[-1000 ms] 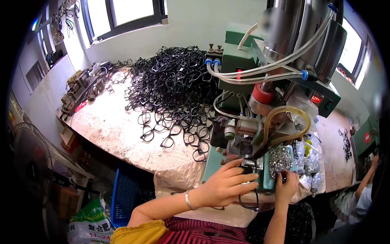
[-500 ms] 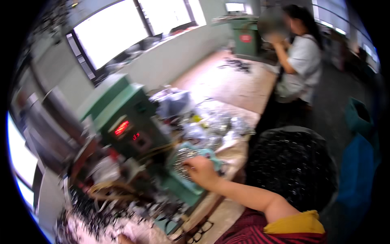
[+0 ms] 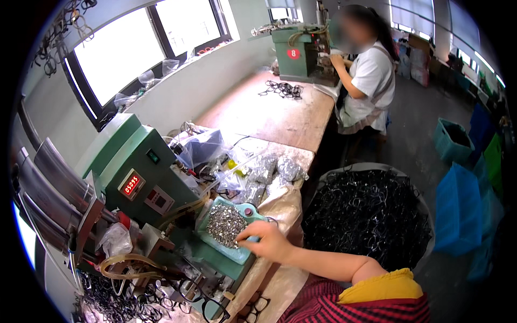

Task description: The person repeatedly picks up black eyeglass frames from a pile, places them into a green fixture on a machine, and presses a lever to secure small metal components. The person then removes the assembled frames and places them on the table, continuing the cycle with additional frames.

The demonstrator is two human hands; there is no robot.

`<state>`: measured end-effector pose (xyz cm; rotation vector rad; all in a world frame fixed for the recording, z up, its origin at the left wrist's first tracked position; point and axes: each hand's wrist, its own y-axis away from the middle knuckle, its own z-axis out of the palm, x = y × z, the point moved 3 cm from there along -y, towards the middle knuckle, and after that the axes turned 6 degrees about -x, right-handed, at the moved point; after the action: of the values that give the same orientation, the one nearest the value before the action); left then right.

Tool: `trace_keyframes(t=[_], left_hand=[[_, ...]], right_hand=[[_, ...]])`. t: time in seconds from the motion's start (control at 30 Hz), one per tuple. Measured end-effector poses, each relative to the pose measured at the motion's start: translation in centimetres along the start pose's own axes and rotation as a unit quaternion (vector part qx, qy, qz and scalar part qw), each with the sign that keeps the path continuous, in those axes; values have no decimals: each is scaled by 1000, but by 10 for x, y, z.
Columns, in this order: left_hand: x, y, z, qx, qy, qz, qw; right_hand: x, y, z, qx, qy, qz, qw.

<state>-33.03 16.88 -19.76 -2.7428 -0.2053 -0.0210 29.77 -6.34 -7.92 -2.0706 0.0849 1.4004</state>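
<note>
Right hand (image 3: 266,240) at the near edge of the teal tray (image 3: 239,253), fingers (image 3: 245,240) pinched, perhaps on one small metal part from the heap (image 3: 225,225) on the machine (image 3: 145,183). Best to lift only one piece, keeping the wrist low. Left hand out of view.

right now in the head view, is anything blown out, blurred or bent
Head view: the windows are blown out to white; the co-worker's face is blurred; the workbench edges and window frames bow toward the dark fisheye rim; the right hand over the tray of small metal parts is fairly sharp.
</note>
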Motion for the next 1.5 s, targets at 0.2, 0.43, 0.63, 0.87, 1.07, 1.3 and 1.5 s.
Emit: trace_keyframes(t=[0.2,0.43,0.63,0.87,1.07,1.3,1.5], left_hand=[[122,30,-62,82,565,-65,819],[213,111,-134,-7,811,-106,575],[280,85,-291,76,734,272,618],[297,92,-293,85,676,283,675],[326,124,-268,38,474,520,710],[333,123,-266,27,421,563,711],[327,129,-265,27,406,546,733]], right_hand=[[-54,-55,71,-94,-19,-124,988],[-65,-42,109,-96,-197,39,975],[-76,-43,120,-133,-318,80,935],[-107,-29,97,-179,-162,-14,970],[-8,-50,49,-89,335,-64,936],[27,-44,35,-45,279,-86,955],[23,-70,75,-146,382,-205,889]])
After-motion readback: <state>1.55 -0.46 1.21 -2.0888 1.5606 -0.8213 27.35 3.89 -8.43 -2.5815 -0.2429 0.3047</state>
